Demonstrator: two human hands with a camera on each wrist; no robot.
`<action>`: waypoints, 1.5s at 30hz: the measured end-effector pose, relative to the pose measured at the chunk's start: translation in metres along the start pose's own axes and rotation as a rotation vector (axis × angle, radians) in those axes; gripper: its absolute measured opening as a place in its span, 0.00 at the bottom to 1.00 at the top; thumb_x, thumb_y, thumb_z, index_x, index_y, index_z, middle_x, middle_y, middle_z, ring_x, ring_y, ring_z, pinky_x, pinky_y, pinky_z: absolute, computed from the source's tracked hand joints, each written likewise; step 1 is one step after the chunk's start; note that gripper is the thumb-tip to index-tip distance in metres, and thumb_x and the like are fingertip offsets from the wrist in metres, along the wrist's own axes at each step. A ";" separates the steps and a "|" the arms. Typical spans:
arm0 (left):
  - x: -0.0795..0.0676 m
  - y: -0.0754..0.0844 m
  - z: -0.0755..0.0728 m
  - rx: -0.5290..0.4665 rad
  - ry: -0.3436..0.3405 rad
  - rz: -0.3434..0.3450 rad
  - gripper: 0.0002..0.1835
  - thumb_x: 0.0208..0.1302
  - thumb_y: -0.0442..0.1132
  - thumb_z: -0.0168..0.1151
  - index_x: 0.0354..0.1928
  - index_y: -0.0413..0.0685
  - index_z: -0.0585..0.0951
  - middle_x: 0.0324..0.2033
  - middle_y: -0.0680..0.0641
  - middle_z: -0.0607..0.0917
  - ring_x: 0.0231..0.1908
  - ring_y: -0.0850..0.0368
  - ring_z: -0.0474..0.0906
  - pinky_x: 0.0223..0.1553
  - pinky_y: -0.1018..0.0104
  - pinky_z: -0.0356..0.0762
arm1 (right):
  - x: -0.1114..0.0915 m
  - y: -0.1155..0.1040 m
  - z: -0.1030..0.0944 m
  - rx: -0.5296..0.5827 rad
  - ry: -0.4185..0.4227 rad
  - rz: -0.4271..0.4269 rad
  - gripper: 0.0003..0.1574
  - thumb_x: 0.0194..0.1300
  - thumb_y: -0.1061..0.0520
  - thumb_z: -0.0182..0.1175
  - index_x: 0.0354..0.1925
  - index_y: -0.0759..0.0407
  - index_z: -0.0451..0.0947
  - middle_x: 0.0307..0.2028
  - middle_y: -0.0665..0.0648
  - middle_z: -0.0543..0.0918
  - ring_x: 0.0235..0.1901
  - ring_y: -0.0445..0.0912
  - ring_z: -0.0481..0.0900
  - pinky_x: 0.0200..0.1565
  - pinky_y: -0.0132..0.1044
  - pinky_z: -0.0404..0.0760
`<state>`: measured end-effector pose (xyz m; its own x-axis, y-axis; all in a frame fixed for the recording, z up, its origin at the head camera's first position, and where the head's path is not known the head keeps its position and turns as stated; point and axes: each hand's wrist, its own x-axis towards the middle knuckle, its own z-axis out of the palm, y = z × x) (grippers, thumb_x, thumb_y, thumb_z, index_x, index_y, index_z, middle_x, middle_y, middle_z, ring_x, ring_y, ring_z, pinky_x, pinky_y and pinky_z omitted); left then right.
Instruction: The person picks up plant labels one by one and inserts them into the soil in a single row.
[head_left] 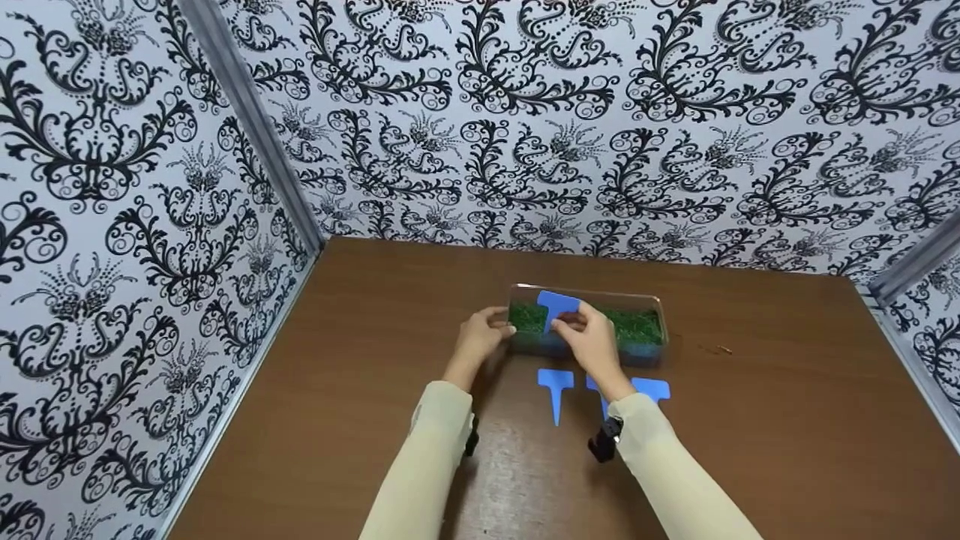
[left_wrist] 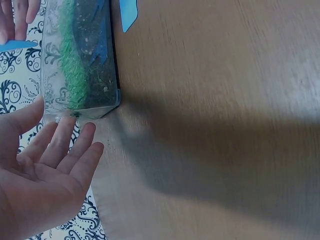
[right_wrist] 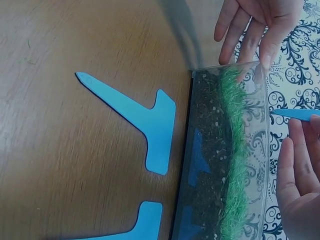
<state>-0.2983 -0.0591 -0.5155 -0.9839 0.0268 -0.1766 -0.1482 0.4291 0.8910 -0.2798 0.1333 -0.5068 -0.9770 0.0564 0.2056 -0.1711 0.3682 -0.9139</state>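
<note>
A clear plastic box (head_left: pixel 534 346) holds dark soil (right_wrist: pixel 207 125) topped with green grass (head_left: pixel 634 327). My left hand (head_left: pixel 480 334) touches its left end, with fairly straight fingers against the end wall and the thumb by the rim. Above the box, my right hand (head_left: pixel 596 346) pinches a blue T-shaped plant label (head_left: pixel 556 301) between thumb and fingers. In the right wrist view that label's pointed stem (right_wrist: pixel 295 114) stands apart from the grass, above the rim. In front of the box lies another blue label (head_left: pixel 556 380); more blue labels (head_left: pixel 651 388) lie partly hidden by my right wrist.
The box stands on a brown wooden table (head_left: pixel 360 360). Patterned black-and-white panels (head_left: pixel 525 135) rise at the back and left. A small thin item (head_left: pixel 724 349) lies right of the box, too small to identify.
</note>
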 end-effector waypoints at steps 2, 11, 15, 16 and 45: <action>0.000 -0.001 0.000 -0.011 0.003 0.004 0.25 0.68 0.36 0.64 0.66 0.44 0.76 0.54 0.40 0.86 0.57 0.47 0.83 0.56 0.57 0.81 | 0.001 0.001 0.001 0.000 0.003 -0.001 0.12 0.62 0.64 0.67 0.46 0.65 0.82 0.42 0.66 0.88 0.42 0.54 0.88 0.46 0.37 0.86; -0.001 -0.002 0.000 0.009 0.024 0.004 0.24 0.67 0.36 0.64 0.65 0.45 0.77 0.52 0.41 0.87 0.57 0.47 0.83 0.58 0.56 0.80 | 0.007 0.000 0.008 0.002 -0.006 0.008 0.08 0.63 0.64 0.67 0.41 0.67 0.82 0.41 0.67 0.88 0.42 0.55 0.89 0.44 0.35 0.86; -0.001 -0.001 0.000 0.016 0.020 0.009 0.24 0.67 0.37 0.65 0.65 0.46 0.77 0.53 0.41 0.87 0.57 0.47 0.82 0.57 0.55 0.80 | 0.011 -0.001 0.008 0.006 -0.005 0.009 0.08 0.63 0.64 0.67 0.41 0.66 0.82 0.41 0.67 0.88 0.42 0.56 0.88 0.45 0.37 0.86; -0.001 0.000 0.000 0.022 0.023 0.010 0.24 0.67 0.37 0.65 0.65 0.46 0.78 0.52 0.41 0.87 0.57 0.47 0.82 0.57 0.55 0.80 | 0.012 0.000 0.008 0.009 -0.010 0.010 0.08 0.63 0.64 0.67 0.42 0.66 0.82 0.41 0.66 0.88 0.43 0.56 0.88 0.45 0.38 0.86; -0.001 0.000 0.001 0.075 0.045 0.011 0.24 0.66 0.39 0.66 0.64 0.49 0.78 0.50 0.43 0.88 0.56 0.47 0.83 0.60 0.52 0.78 | 0.025 0.010 0.014 0.011 0.004 -0.061 0.11 0.61 0.68 0.67 0.44 0.70 0.82 0.40 0.70 0.88 0.41 0.59 0.88 0.37 0.22 0.81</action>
<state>-0.2976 -0.0580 -0.5163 -0.9892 -0.0084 -0.1465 -0.1314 0.4955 0.8586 -0.3072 0.1259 -0.5159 -0.9643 0.0377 0.2621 -0.2315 0.3609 -0.9034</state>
